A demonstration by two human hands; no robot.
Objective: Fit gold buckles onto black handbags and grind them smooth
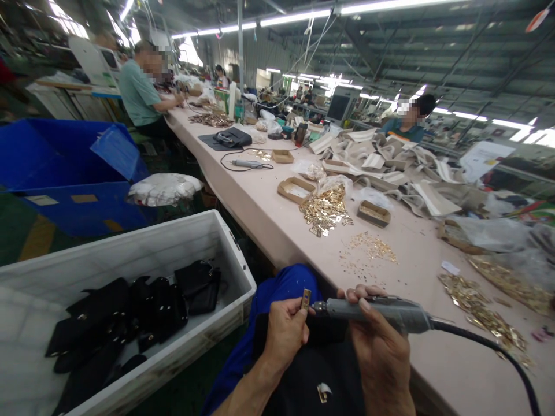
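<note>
Between its thumb and fingers, my left hand (286, 332) pinches a small gold metal plate (306, 297) that stands upright. Wrapped around a grey electric screwdriver (381, 313) is my right hand (377, 341); the tool lies level, its tip pointing left at the plate. Whether the tip touches a screw there is too small to tell. A black leather piece (321, 367) with a gold fitting (323, 393) rests on my lap beneath both hands. From the screwdriver's rear a black cable (489, 341) runs right.
Left of my legs stands a white bin (236, 254) holding several black bags (108, 306). On the table (260, 202) lie gold plates (325, 208), scattered small screws (375, 245), cardboard trays (373, 214) and another screwdriver (247, 164). Beige pieces (390, 156) are heaped behind. A person (143, 92) sits far left.
</note>
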